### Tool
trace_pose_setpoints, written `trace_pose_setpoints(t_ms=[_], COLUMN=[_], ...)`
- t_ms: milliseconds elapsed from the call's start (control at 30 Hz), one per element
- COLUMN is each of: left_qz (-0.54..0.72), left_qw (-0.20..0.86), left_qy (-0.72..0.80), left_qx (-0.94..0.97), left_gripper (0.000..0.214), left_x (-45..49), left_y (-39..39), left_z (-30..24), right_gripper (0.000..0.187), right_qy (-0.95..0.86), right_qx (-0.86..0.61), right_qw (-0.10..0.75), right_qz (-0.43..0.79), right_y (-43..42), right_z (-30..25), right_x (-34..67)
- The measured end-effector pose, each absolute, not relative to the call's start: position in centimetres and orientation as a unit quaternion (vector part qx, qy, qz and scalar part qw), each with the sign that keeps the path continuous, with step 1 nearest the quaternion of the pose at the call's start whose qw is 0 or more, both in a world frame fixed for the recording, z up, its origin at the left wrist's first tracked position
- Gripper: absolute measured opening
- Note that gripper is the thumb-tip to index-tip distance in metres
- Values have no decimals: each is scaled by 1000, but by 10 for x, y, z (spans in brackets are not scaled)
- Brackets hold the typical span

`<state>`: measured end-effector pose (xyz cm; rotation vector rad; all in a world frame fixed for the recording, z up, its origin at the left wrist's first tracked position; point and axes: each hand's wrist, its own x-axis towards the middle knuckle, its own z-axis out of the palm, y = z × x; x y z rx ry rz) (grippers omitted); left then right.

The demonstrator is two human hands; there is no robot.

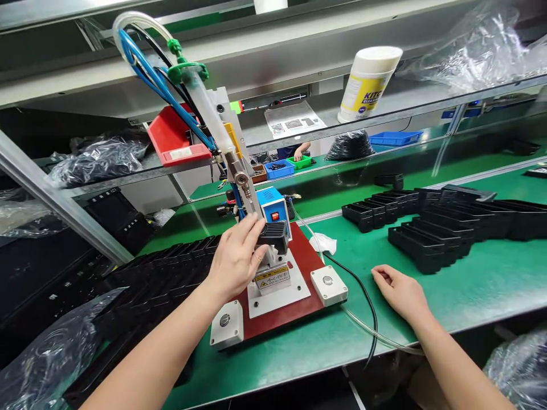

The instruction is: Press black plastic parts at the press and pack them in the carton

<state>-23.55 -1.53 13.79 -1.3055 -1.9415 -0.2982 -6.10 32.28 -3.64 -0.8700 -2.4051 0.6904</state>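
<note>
The left hand (235, 256) — fingers nearly straight, thumb lower — grasps the near-left end of a slotted black plastic housing (276, 236) at the bench-top pneumatic press (243, 185), above the press's warning label (273, 278). The right hand (401, 293) is released and loosely half-curled, resting on the green worktop (294, 364) to the right of the press, beyond its right push-button box (329, 285). Further black housings stand in rows — one group left of the press, others (414, 247) to its right.
</note>
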Motion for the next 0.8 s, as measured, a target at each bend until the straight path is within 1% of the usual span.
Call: trace_pose_setpoints(t_ms=[67, 133, 233, 300, 367, 433, 500, 567, 600, 700, 800], left_qz=[-82, -76, -89, -123, -191, -259, -240, -182, -152, -124, -137], left_qw=[375, 364, 338, 328, 330, 333, 332, 348, 345, 366, 390], left_qy=[-762, -771, -775, -772, -776, -785, -804, -799, -800, -795, -789], left_qx=[-522, -517, -527, -530, -502, -454, -431, -455, -467, -468, -455], left_gripper=[45, 47, 54, 58, 57, 54, 53, 55, 59, 69, 72], left_x=[-236, -237, -235, -227, -214, -198, -185, -178, -177, -178, -178], left_y=[-8, -1, -1, -12, -35, -66, -100, -129, -140, -155, -148], left_z=[139, 142, 148, 146, 132, 103, 64, 25, 9, -19, -20], right_gripper=[35, 35, 35, 36, 37, 38, 36, 29, 26, 25, 25], right_qy=[-881, -882, -881, -874, -855, -830, -818, -831, -843, -887, -909], right_qx=[-322, -323, -324, -320, -314, -304, -258, -161, -104, 26, 58], right_qw=[237, 235, 239, 251, 280, 329, 394, 445, 457, 432, 400], right_qz=[252, 249, 248, 268, 302, 331, 329, 292, 263, 163, 104], right_y=[322, 320, 319, 320, 319, 312, 293, 264, 248, 208, 190], right_z=[-36, -35, -33, -32, -30, -24, -15, -1, 6, 22, 23], right_x=[-61, -60, -61, -60, -58, -52, -46, -42, -42, -47, -52])
